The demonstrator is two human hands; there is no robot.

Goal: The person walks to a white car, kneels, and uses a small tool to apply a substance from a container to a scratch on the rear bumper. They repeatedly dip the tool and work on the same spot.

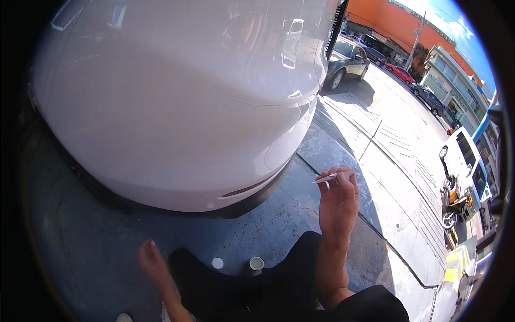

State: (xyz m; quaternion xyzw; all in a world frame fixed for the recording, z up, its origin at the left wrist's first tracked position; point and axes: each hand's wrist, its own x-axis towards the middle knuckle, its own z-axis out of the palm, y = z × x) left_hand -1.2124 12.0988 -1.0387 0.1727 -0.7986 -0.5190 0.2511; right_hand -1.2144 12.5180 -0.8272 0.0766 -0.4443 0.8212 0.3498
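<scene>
The right hand [338, 201] is raised at centre right, its fingers [343, 176] pinched shut on a thin white stick [325, 179], perhaps a fine brush, whose tip points left toward the white car [177, 96]. The stick is held level, just off the car's lower right edge, and does not touch the paint. The forearm rises from the lower edge, past a dark-clothed knee.

The left hand [152, 262] hangs low at near left, over the grey concrete floor [80, 241]. It holds nothing; the fingers are loosely curled, and whether they rest on the floor I cannot tell.

Between the two hands, on the floor just before the knee, stand a small open pot [256, 263] and, to its left, a small white cap [217, 263]. They are near each other but apart. Another pale round thing [124, 317] lies at the lower edge, near left, only partly seen.

The car fills the far left and centre, its glossy curved body reflecting the street. A dark trim strip runs along its lower edge.

Far right, in sunlight, lies a paved street with parked cars [348, 61], a motorbike [453, 198] beside a white van [464, 158], and an orange building [397, 21] beyond.
</scene>
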